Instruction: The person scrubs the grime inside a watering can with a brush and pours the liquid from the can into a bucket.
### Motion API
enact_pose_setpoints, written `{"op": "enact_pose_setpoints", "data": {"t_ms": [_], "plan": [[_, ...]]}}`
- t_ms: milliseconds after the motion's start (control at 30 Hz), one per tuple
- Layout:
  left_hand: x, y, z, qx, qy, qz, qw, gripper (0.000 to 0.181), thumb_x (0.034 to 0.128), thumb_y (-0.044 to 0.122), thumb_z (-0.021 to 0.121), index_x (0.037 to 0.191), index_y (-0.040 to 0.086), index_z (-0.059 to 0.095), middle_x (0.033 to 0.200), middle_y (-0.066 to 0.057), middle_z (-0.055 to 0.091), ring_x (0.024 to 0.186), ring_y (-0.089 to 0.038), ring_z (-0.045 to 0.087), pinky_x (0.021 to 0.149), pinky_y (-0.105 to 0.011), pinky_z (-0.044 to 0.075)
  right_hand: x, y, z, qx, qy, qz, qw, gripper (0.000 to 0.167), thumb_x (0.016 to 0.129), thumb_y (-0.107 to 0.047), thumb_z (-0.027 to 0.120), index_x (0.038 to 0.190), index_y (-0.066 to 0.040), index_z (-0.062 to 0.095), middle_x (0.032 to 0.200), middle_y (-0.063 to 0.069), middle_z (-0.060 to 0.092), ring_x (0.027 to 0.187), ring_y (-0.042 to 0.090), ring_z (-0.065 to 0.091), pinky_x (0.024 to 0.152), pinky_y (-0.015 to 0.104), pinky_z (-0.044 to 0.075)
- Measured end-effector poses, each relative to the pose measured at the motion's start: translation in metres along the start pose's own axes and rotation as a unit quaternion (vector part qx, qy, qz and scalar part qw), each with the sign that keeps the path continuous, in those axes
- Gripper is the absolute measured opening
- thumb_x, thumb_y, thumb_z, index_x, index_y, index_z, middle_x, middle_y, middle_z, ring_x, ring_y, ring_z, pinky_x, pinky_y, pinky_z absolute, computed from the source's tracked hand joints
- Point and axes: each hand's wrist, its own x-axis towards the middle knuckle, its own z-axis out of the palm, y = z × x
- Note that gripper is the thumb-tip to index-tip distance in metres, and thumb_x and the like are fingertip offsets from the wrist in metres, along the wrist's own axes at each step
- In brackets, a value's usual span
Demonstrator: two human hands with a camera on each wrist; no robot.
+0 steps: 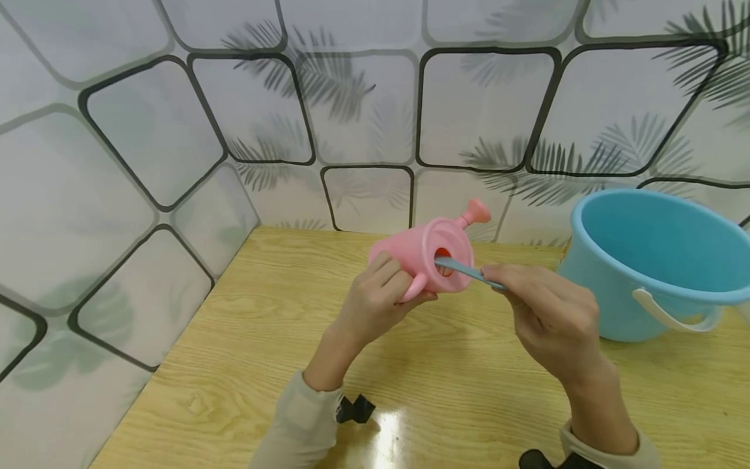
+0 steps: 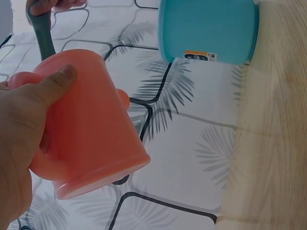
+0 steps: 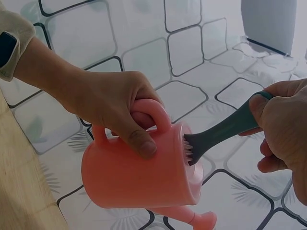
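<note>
A pink toy watering can is held tilted above the table, its opening turned toward the right. My left hand grips it by the handle, the thumb lying along the can's side in the left wrist view. My right hand pinches the grey-blue handle of a small brush. The brush head sits at the can's opening, and some pale bristles show at the rim in the right wrist view; the rest is hidden inside. The can's spout points up and to the right.
A light blue bucket with a white handle stands on the wooden table at the right. Patterned wall covering with dark outlines and leaves rises behind and along the left side.
</note>
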Motion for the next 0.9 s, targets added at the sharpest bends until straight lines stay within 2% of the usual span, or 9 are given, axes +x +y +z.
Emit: {"op": "enact_pose_setpoints", "data": {"t_ms": [367, 900], "plan": [[-0.0015, -0.0029, -0.0020, 0.002, -0.009, 0.002, 1.0000, 0.046, 0.0687, 0.024, 0.090, 0.073, 0.009, 0.047, 0.068, -0.001, 0.047, 0.066, -0.016, 0.044, 0.062, -0.024, 0.041, -0.0003, 0.0007, -0.0037, -0.003, -0.002, 0.015, 0.9999, 0.032, 0.097, -0.023, 0.064, 0.081, 0.002, 0.074, 0.072, 0.012, 0.072, 0.064, 0.019, 0.069, 0.081, 0.013, 0.052], [-0.0047, -0.0074, -0.0032, -0.004, -0.019, -0.010, 0.9998, 0.044, 0.0692, 0.023, 0.090, 0.073, 0.009, 0.048, 0.070, -0.001, 0.047, 0.068, -0.016, 0.045, 0.062, -0.024, 0.041, 0.0011, 0.0012, -0.0083, 0.015, -0.001, 0.029, 0.9995, 0.031, 0.096, -0.022, 0.065, 0.082, 0.004, 0.074, 0.074, 0.012, 0.073, 0.070, 0.014, 0.071, 0.082, 0.011, 0.050]]}}
